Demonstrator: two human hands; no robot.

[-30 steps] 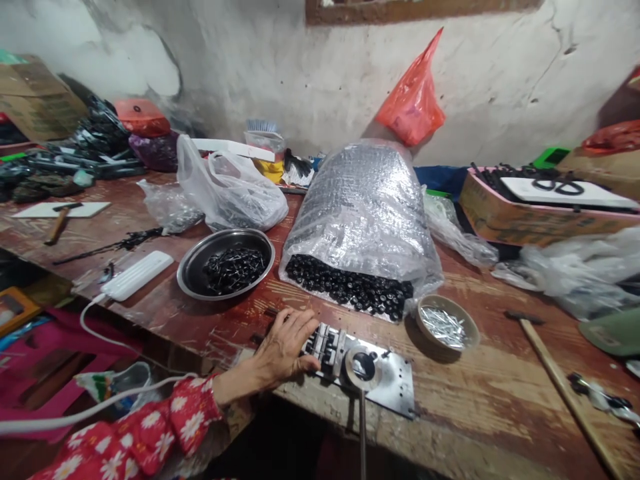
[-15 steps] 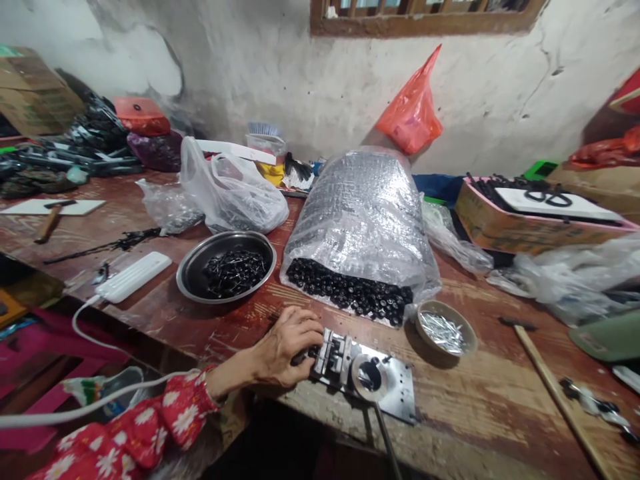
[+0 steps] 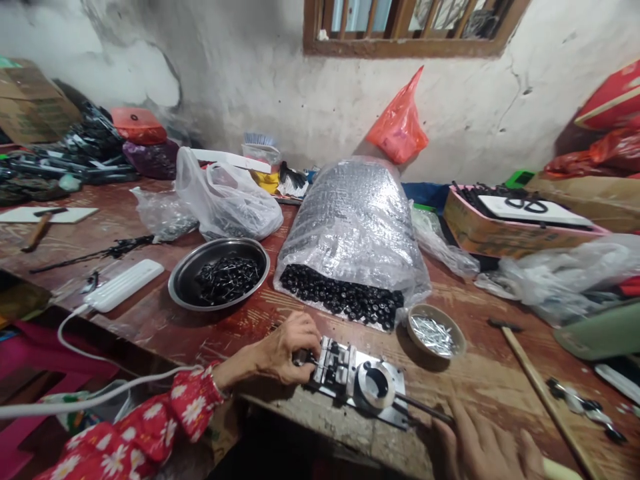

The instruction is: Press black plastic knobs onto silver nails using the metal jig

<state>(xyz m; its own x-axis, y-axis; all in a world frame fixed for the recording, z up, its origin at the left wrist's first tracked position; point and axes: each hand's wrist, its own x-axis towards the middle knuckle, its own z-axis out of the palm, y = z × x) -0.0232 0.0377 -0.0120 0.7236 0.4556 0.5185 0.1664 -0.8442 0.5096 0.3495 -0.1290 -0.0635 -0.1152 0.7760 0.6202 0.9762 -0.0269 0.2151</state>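
My left hand [image 3: 293, 347] is closed at the left end of a metal jig [image 3: 335, 363], its fingers curled round a small dark part. The jig lies at the table's front edge and carries a round metal ring [image 3: 376, 385]. From the ring a dark metal rod [image 3: 425, 405] runs out to the right. My right hand [image 3: 477, 443] is at the rod's outer end, palm down with fingers stretched out against it. Behind the jig, a clear bag [image 3: 360, 227] spills small black round parts [image 3: 345, 293]. A bowl of metal pins [image 3: 436, 333] stands to the right.
A steel bowl of black pieces [image 3: 220, 273] stands left of the bag. Further left are a white power strip [image 3: 125, 285] and a small hammer [image 3: 37, 233]. A long-handled hammer [image 3: 537, 387] lies at the right, near plastic bags [image 3: 565, 270] and a box [image 3: 510, 227].
My right hand has come into view at the lower right. The rod has swung from pointing down toward me to pointing right. My left hand stays at the jig. The view has shifted slightly.
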